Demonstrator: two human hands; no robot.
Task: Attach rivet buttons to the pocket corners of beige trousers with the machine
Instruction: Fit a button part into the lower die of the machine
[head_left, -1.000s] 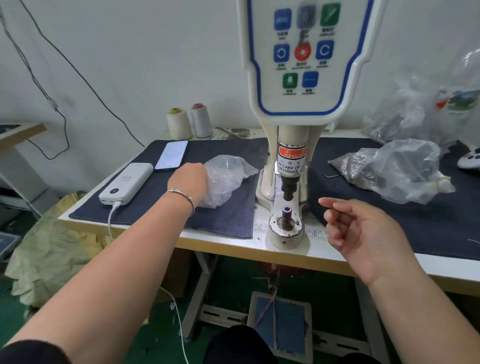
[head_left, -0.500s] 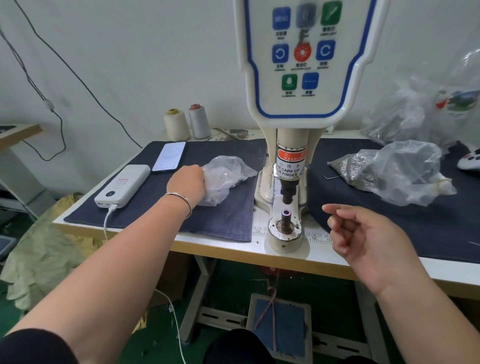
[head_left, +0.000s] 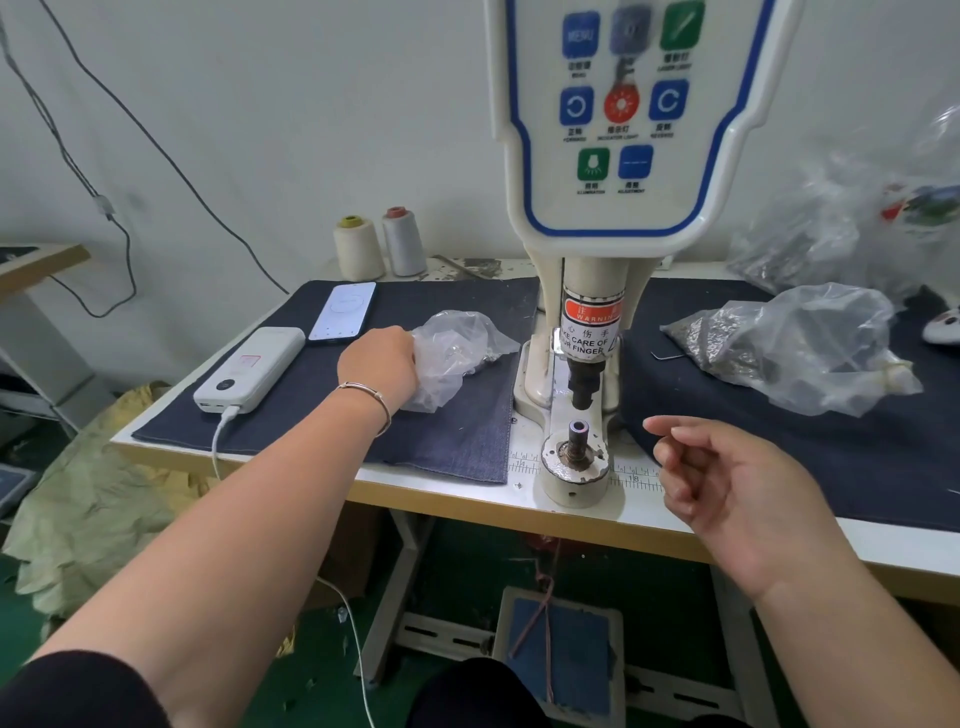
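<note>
The rivet machine (head_left: 618, 130) stands at the middle of the table, its black punch (head_left: 583, 387) raised above the round lower die (head_left: 575, 447). Nothing lies on the die. My left hand (head_left: 376, 364) reaches into a small clear plastic bag (head_left: 462, 348) left of the machine; its fingers are hidden behind the hand and the plastic. My right hand (head_left: 727, 483) hovers right of the die at the table's front edge, fingers loosely curled, holding nothing. No trousers lie on the table.
Dark denim cloth (head_left: 441, 436) covers the tabletop. A power bank (head_left: 249, 369), a phone (head_left: 343, 312) and two thread cones (head_left: 379, 247) sit at the left. A large bag of metal parts (head_left: 789, 348) lies right. A yellowish cloth heap (head_left: 88, 499) and a pedal (head_left: 561, 654) are on the floor.
Little has moved. My left hand stays at the small bag, and my right hand has drifted slightly lower beside the die.
</note>
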